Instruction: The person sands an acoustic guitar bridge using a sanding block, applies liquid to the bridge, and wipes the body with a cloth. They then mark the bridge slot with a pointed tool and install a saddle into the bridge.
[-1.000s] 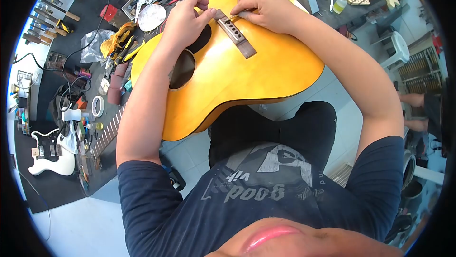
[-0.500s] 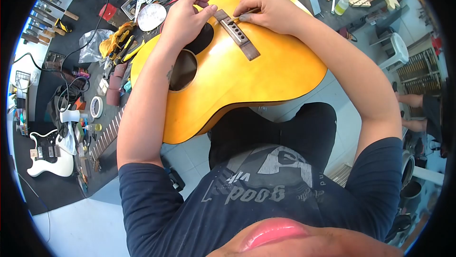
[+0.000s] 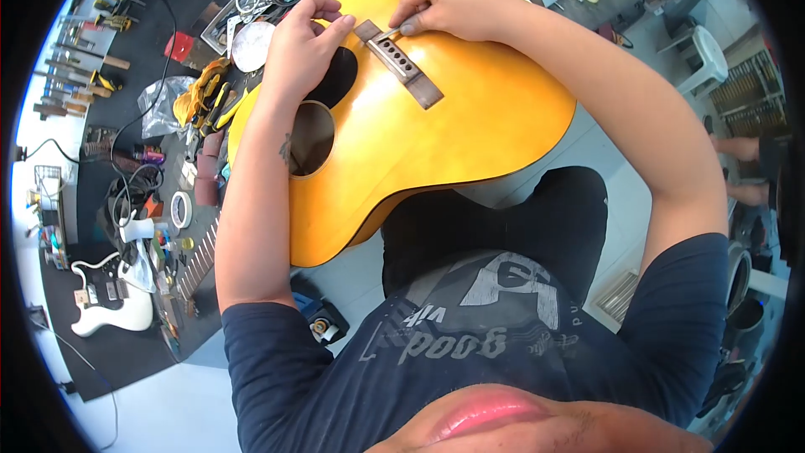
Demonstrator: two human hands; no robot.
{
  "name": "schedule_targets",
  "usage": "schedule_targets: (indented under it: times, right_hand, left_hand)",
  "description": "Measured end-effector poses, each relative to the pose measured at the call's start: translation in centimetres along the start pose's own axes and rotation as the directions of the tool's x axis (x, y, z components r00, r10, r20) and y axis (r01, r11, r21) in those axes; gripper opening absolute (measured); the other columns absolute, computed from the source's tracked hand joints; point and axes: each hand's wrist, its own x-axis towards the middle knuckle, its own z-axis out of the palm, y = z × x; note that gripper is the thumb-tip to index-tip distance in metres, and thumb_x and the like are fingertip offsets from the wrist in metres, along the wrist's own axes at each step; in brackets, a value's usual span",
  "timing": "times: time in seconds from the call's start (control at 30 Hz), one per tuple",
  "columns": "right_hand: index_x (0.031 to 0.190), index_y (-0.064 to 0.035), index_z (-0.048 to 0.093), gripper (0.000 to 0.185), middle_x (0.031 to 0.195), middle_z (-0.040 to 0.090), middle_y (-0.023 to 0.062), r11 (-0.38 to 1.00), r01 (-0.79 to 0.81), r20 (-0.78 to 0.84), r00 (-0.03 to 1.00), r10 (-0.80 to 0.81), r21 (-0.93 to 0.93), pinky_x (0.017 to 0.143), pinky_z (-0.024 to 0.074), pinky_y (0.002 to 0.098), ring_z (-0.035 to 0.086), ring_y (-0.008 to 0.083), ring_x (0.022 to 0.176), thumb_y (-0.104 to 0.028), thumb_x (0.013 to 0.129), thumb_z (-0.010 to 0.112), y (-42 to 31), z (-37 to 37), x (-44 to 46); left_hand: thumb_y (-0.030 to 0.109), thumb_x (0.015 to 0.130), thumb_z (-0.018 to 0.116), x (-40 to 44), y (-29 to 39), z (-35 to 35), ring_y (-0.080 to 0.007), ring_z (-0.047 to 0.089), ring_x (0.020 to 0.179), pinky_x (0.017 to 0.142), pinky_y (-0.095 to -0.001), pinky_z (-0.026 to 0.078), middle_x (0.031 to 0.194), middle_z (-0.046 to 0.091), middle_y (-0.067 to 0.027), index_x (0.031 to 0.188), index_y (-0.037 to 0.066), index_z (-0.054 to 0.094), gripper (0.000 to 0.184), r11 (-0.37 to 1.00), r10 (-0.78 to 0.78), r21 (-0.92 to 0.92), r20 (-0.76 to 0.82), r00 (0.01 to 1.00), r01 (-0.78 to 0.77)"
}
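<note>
A yellow acoustic guitar (image 3: 470, 118) lies across my lap and the bench edge, its top facing up. Its dark wooden bridge (image 3: 423, 93) has a row of pin holes and a pale slot line. At the far end of the bridge, my right hand (image 3: 440, 5) pinches a small thin piece, mostly hidden by the fingers, against the bridge. My left hand (image 3: 306, 46) hovers over the black pickguard (image 3: 340, 80), thumb apart from loosely curled fingers, nothing visible in it. The sound hole (image 3: 314, 139) lies below my left wrist.
The dark bench (image 3: 101, 352) on the left carries a white electric guitar body (image 3: 117, 315), a tape roll (image 3: 180, 210), a round white lid (image 3: 251, 46), yellow gloves (image 3: 197, 93) and cables. Hand tools (image 3: 84, 76) line its far side. A white stool (image 3: 703, 59) stands at right.
The view has shifted, so the guitar sits slightly further left. My left thumb is a little farther from the bridge; my right hand still pinches at the bridge's far end.
</note>
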Motion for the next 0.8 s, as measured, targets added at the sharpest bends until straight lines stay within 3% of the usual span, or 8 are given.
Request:
schedule_targets:
  times: [0.13, 0.2, 0.23, 0.33, 0.5, 0.6, 0.63, 0.8]
  right_hand:
    - [0.102, -0.0005, 0.084, 0.015, 0.098, 0.082, 0.014, 0.975, -0.139, 0.078, 0.989, 0.127, 0.175, 0.081, 0.0608, 0.0327, 0.077, 0.0211, 0.086, -0.004, 0.088, 0.082, 0.0, 0.1, 1.0]
    - [0.103, -0.0026, 0.085, 0.018, 0.092, 0.082, 0.0175, 0.983, -0.062, 0.035, 0.998, 0.057, 0.175, 0.077, 0.0605, 0.0379, 0.078, 0.0276, 0.081, -0.008, 0.087, 0.083, 0.9, 0.5, 1.1]
    - [0.103, -0.0024, 0.085, 0.018, 0.092, 0.082, 0.018, 0.987, -0.042, 0.035, 0.999, 0.037, 0.156, 0.077, 0.0603, 0.0384, 0.078, 0.0285, 0.081, -0.009, 0.086, 0.084, 0.8, 0.3, 1.0]
    - [0.101, -0.0015, 0.084, 0.017, 0.092, 0.081, 0.0202, 0.995, 0.004, 0.016, 1.0, -0.006, 0.104, 0.076, 0.0598, 0.0405, 0.078, 0.0317, 0.081, -0.007, 0.085, 0.082, 0.7, 0.2, 1.2]
    - [0.095, 0.0006, 0.083, 0.017, 0.091, 0.078, 0.0247, 1.0, -0.01, -0.013, 1.0, 0.01, 0.023, 0.076, 0.0594, 0.0435, 0.077, 0.0371, 0.081, 0.001, 0.081, 0.074, 0.4, 0.3, 1.6]
    - [0.094, 0.0014, 0.082, 0.019, 0.09, 0.077, 0.0264, 0.997, 0.024, -0.022, 0.999, -0.026, -0.073, 0.077, 0.0599, 0.0446, 0.077, 0.0401, 0.084, 0.003, 0.079, 0.071, 0.1, 0.1, 1.2]
    - [0.094, 0.0014, 0.082, 0.019, 0.09, 0.077, 0.0264, 0.996, 0.018, 0.003, 1.0, -0.018, -0.087, 0.077, 0.0601, 0.0448, 0.077, 0.0408, 0.085, 0.003, 0.079, 0.072, -0.3, -0.5, 1.0]
    - [0.094, 0.0031, 0.082, 0.017, 0.092, 0.078, 0.0264, 0.973, 0.015, 0.073, 0.997, 0.002, -0.229, 0.078, 0.061, 0.0452, 0.077, 0.0424, 0.089, 0.002, 0.08, 0.073, -1.4, -1.4, 1.1]
  left_hand:
    - [0.014, 0.1, 0.075, -0.4, -0.1, -0.8, -0.0076, 0.064, 0.094, 0.086, -0.0247, 0.052, 0.103, 0.071, 0.0, 0.124, -0.001, 0.069, 0.029, 0.996, 0.01, -0.089, 0.152, 0.988, 0.003]
    - [0.011, 0.098, 0.076, -1.0, 0.1, -1.4, -0.0073, 0.063, 0.094, 0.085, -0.0243, 0.051, 0.101, 0.069, 0.0009, 0.122, -0.001, 0.069, 0.028, 0.992, 0.062, -0.123, 0.269, 0.961, -0.029]
    - [0.008, 0.093, 0.081, -1.5, 0.5, -1.2, -0.0069, 0.06, 0.091, 0.084, -0.0242, 0.05, 0.1, 0.066, 0.0023, 0.119, 0.0, 0.07, 0.03, 0.984, 0.016, -0.175, 0.284, 0.959, 0.035]
    - [0.014, 0.084, 0.09, -2.6, 1.8, -1.0, -0.0058, 0.053, 0.086, 0.078, -0.0219, 0.046, 0.094, 0.063, 0.0047, 0.115, 0.002, 0.072, 0.038, 0.972, 0.019, -0.229, 0.264, 0.964, 0.044]
    - [0.021, 0.072, 0.1, -2.6, 2.8, -1.2, -0.0094, 0.056, 0.091, 0.083, -0.0262, 0.047, 0.102, 0.063, 0.0028, 0.118, 0.0, 0.072, 0.058, 0.998, 0.054, -0.056, 0.284, 0.957, -0.04]
    - [0.021, 0.07, 0.101, -2.6, 3.2, -1.0, -0.0099, 0.056, 0.089, 0.083, -0.027, 0.048, 0.101, 0.064, 0.0025, 0.117, -0.001, 0.072, 0.059, 0.999, -0.027, -0.029, 0.279, 0.96, 0.037]
    - [0.02, 0.064, 0.105, -2.6, 3.7, -0.7, -0.0117, 0.054, 0.089, 0.084, -0.0279, 0.047, 0.096, 0.065, 0.0017, 0.111, 0.0, 0.074, 0.059, 0.995, -0.037, -0.081, 0.249, 0.968, 0.059]
    - [0.021, 0.063, 0.106, -2.8, 4.3, -0.9, -0.0118, 0.056, 0.09, 0.085, -0.0283, 0.048, 0.096, 0.067, 0.0012, 0.112, 0.0, 0.075, 0.061, 0.997, -0.05, -0.037, 0.244, 0.968, 0.061]
